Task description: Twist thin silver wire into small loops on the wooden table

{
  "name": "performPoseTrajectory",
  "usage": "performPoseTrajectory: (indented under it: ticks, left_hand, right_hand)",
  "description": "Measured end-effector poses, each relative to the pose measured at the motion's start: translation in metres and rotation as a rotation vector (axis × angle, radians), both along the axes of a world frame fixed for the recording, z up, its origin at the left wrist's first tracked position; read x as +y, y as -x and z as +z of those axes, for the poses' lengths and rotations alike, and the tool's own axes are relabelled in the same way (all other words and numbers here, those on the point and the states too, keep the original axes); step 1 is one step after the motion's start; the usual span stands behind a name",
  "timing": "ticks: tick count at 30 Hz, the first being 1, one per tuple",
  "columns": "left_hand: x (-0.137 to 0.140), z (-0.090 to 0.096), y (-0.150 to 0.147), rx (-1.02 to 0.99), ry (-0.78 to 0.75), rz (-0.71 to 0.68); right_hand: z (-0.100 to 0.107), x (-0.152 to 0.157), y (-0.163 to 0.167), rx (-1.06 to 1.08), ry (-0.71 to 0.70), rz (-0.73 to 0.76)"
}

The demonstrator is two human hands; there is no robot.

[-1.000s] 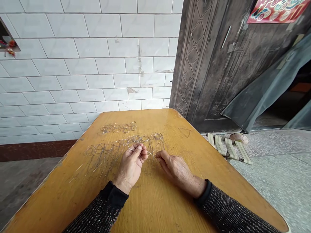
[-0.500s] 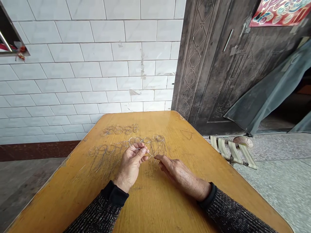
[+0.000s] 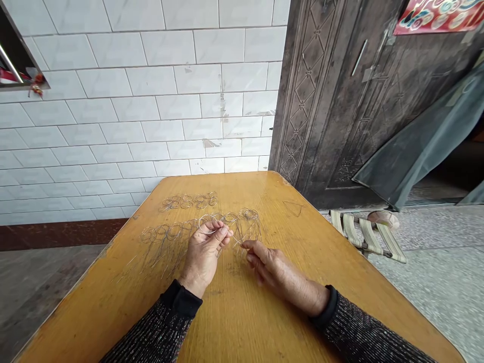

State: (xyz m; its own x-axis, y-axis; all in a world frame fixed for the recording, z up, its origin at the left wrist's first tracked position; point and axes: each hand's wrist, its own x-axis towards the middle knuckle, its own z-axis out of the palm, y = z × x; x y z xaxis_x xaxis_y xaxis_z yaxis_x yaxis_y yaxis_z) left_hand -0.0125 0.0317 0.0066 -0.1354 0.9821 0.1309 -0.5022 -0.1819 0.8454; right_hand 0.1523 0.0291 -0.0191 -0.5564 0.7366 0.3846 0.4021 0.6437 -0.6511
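A thin, pale wire bent into a round loop [image 3: 199, 225] is pinched between the thumb and fingers of my left hand [image 3: 204, 254], above the middle of the table. The wire's tail runs right and down to my right hand [image 3: 278, 267], where the index fingertip meets its end. That hand's thumb is mostly hidden under the index finger, and its other fingers curl below. Behind and left of my hands lie several looped wires [image 3: 174, 231] with long loose tails. More wire loops [image 3: 248, 214] rest just beyond the held piece.
Another row of coiled wires [image 3: 187, 201] lies farther back on the wooden table [image 3: 242, 322]. A bent wire triangle [image 3: 294, 207] is at the right. A white tiled wall [image 3: 166, 80] stands behind, with a dark carved door [image 3: 333, 126] and a strapped stool [image 3: 370, 234] on the right.
My right hand's lower fingers have loosened slightly away from the index finger. The loop in my left hand has shifted a little left, and the camera view has moved slightly.
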Motion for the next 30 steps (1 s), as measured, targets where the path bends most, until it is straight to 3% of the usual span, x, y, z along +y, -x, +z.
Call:
performPoseTrajectory:
  ticks: [4,13,22,30]
  left_hand:
    - [0.001,0.000,0.000,-0.007,0.002,0.013]
    - [0.002,0.004,0.003,-0.004,-0.007,0.068]
    - [0.005,0.000,0.006,-0.049,-0.035,0.039]
    - [0.006,0.001,0.005,-0.090,-0.071,0.014]
  right_hand:
    - [0.006,-0.004,0.002,0.031,0.067,0.020]
    - [0.004,0.000,-0.005,-0.204,-0.084,-0.023]
    - [0.003,0.003,-0.002,0.001,0.036,-0.002]
    - [0.008,-0.003,-0.004,0.019,0.086,0.065]
